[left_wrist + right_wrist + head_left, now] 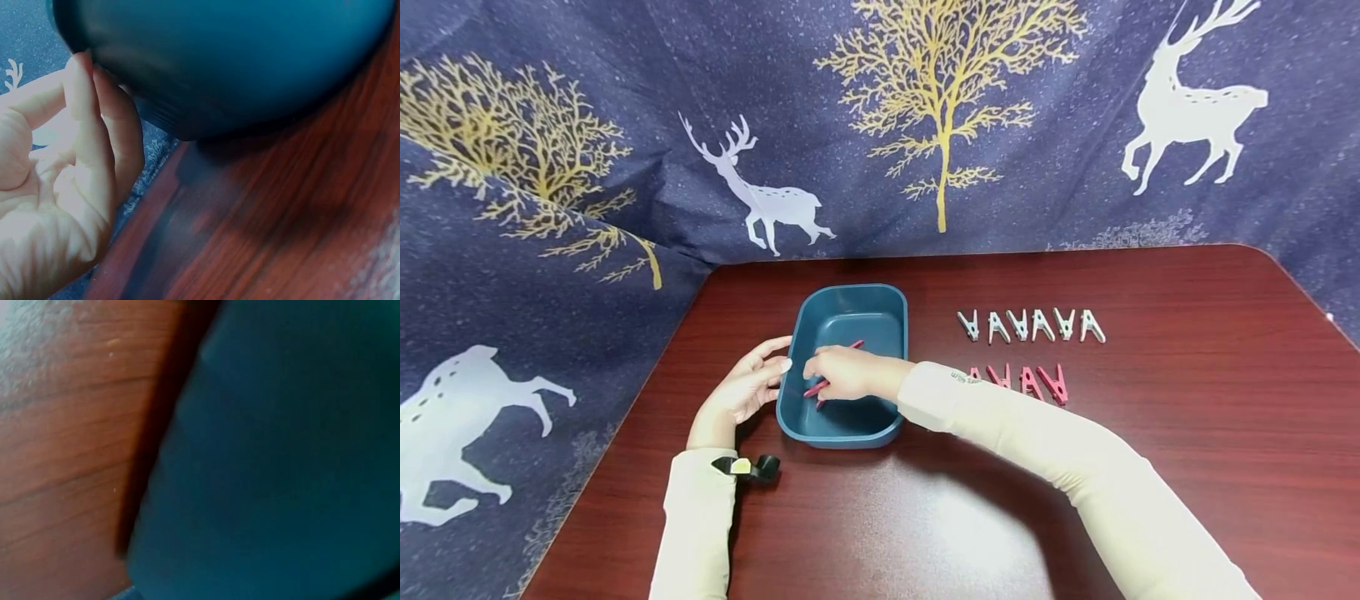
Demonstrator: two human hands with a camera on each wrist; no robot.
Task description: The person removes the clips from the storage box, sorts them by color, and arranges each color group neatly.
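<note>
A blue plastic bin (842, 439) stands on the table, its outer wall filling much of both wrist views. My left hand (752, 379) is at the bin's left side and holds it by the rim, the thumb tip overlapping the edge. Inside the bin, my right hand (846, 372) is low over the floor, its fingers curled. A red clothespin (815, 389) shows between its thumb and fingers, partly hidden by them. Another bit of red clothespin (857, 343) sticks out behind the hand. The right wrist view is blurred and does not show the fingers.
On the dark red wooden table (1187, 358), a row of several whitish clothespins (1018, 325) lies right of the bin. Nearer are several red clothespins (1052, 385), partly covered by the right sleeve (1045, 442). A dark blue patterned cloth (880, 167) hangs behind the table.
</note>
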